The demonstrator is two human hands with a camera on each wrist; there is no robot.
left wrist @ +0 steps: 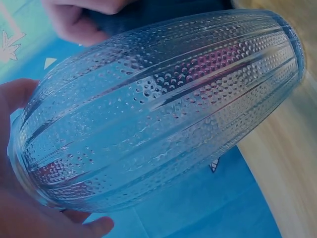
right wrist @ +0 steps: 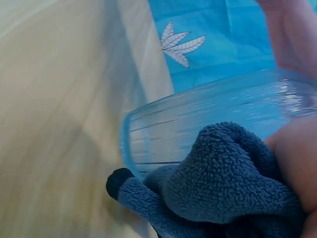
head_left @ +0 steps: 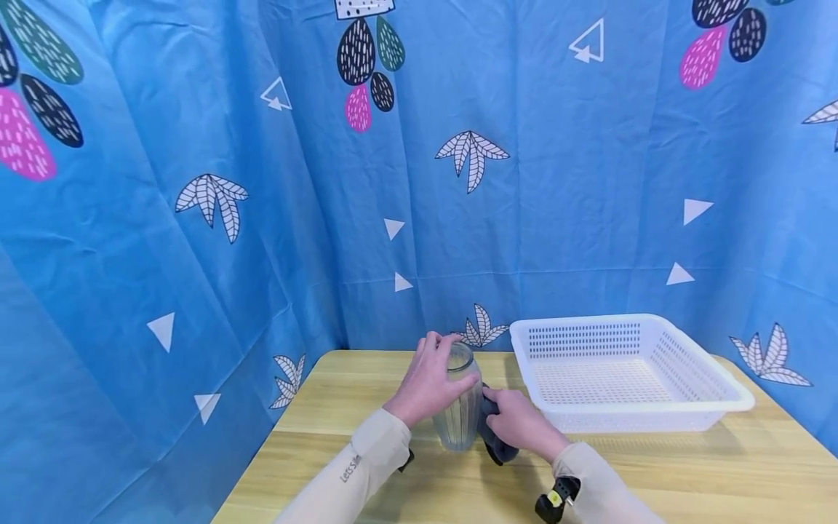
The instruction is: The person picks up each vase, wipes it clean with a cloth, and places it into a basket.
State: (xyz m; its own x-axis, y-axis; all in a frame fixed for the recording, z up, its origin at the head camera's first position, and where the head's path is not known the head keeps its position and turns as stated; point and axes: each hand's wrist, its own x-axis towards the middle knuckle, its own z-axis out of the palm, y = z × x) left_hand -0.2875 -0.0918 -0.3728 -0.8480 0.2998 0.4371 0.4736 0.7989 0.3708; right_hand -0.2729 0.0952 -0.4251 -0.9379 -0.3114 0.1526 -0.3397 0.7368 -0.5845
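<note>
A clear ribbed glass vase [head_left: 458,418] with a dimpled surface stands on the wooden table. My left hand [head_left: 432,378] grips it round the neck near the rim, thumb on the near side and fingers behind. On the vase's right side, my right hand [head_left: 520,421] holds a bunched dark grey-blue cloth [head_left: 497,437] against the glass. In the right wrist view the fuzzy towel cloth [right wrist: 223,178] overlaps the lower part of the vase [right wrist: 198,111]. The left wrist view shows the vase [left wrist: 148,119] up close, with the left fingers [left wrist: 20,94] round its mouth.
A white perforated plastic basket [head_left: 563,418] sits at the back right of the wooden table [head_left: 353,378]. A blue patterned curtain [head_left: 432,240] hangs behind the table and along its sides.
</note>
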